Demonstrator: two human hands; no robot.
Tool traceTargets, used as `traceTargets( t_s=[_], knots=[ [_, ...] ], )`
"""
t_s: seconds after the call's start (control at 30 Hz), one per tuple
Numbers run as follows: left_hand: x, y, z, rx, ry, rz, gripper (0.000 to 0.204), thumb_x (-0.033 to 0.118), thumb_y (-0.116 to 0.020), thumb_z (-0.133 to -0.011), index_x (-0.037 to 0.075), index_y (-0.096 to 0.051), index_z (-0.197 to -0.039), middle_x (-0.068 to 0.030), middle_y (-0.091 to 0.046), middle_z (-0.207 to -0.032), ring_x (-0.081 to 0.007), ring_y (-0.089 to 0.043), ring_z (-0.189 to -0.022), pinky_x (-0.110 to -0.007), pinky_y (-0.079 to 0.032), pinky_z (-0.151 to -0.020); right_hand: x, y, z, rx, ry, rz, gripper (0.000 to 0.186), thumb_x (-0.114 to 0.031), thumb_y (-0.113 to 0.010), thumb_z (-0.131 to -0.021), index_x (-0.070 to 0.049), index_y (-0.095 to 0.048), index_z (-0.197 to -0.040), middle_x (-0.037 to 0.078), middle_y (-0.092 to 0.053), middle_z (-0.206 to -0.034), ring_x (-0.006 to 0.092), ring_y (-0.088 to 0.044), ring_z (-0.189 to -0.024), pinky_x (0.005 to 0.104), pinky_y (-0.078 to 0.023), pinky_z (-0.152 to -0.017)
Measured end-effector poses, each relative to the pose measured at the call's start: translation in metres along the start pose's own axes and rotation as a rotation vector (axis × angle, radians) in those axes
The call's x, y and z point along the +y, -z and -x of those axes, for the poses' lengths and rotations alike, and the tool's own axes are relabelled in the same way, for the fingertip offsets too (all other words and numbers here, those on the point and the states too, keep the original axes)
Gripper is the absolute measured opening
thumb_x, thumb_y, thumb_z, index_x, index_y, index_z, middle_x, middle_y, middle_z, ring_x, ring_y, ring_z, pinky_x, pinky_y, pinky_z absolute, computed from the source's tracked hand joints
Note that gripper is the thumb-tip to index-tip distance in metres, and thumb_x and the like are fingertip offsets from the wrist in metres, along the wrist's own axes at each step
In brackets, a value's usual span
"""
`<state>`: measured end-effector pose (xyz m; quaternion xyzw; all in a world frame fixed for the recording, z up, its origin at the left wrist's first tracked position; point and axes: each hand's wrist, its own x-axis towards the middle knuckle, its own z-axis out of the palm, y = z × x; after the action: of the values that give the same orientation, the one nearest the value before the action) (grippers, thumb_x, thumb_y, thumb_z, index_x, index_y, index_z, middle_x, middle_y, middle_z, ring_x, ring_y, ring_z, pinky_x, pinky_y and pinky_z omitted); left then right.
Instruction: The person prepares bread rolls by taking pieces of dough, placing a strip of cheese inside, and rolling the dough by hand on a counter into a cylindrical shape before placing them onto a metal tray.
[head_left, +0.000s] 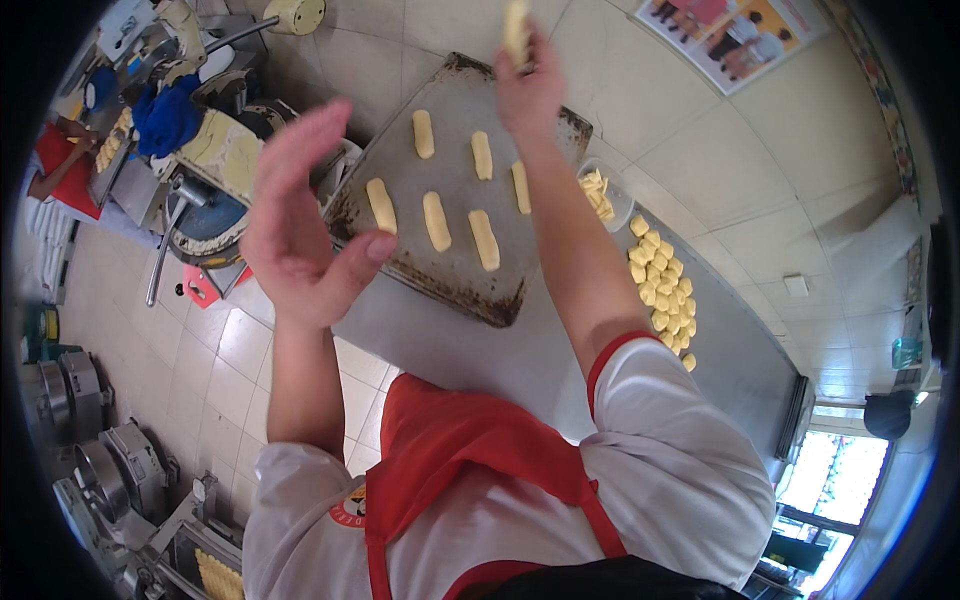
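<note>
A dark metal baking tray point(400, 266) with worn, browned edges lies on the steel table. Several oblong dough pieces point(436, 221) rest on it in loose rows, apart from one another. My right hand point(530, 90) is over the tray's far right corner, its fingers closed around another pale dough stick point(517, 36), which points up and away. At the tray's left side my left hand point(300, 215) is raised, fingers stretched and thumb apart, with nothing in it. Motion blurs its fingertips slightly. My right forearm partly covers one dough piece on the tray.
Several small dough balls point(662, 280) lie grouped on the steel table point(560, 370) to the right. Beside the tray stands a clear tub point(617, 214) of pale strips. Machinery with a blue cloth point(170, 115) is at left, near another person in a red apron point(65, 165).
</note>
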<state>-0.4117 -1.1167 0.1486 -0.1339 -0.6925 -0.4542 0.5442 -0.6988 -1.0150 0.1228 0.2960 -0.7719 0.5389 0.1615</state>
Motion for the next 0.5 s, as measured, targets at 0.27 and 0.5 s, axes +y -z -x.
traceTargets(
  t_s=[0.27,0.5],
  knots=[
    [-0.041,0.082,0.107,0.078,0.623,-0.071,0.07,0.033,-0.089,-0.082,-0.005,-0.067,-0.136,-0.0246,-0.057,-0.151,-0.0376,-0.054,-0.144,-0.05,-0.04,-0.122,0.12,-0.092,0.004,-0.31,-0.326,0.164,0.074,-0.034,-0.084,-0.089,-0.003,-0.057,-0.151,0.015,-0.073,-0.139,0.034,-0.076,-0.113,0.0422,-0.059,-0.098],
    [-0.073,0.016,0.071,-0.161,0.567,0.145,0.065,0.036,-0.089,-0.081,-0.005,-0.073,-0.128,-0.0255,-0.058,-0.149,-0.0394,-0.057,-0.139,-0.05,-0.045,-0.115,0.103,-0.064,0.005,-0.301,-0.258,0.277,0.075,-0.04,-0.086,-0.089,-0.003,-0.058,-0.147,0.015,-0.07,-0.139,0.0292,-0.074,-0.106,0.0436,-0.06,-0.09]
  ],
)
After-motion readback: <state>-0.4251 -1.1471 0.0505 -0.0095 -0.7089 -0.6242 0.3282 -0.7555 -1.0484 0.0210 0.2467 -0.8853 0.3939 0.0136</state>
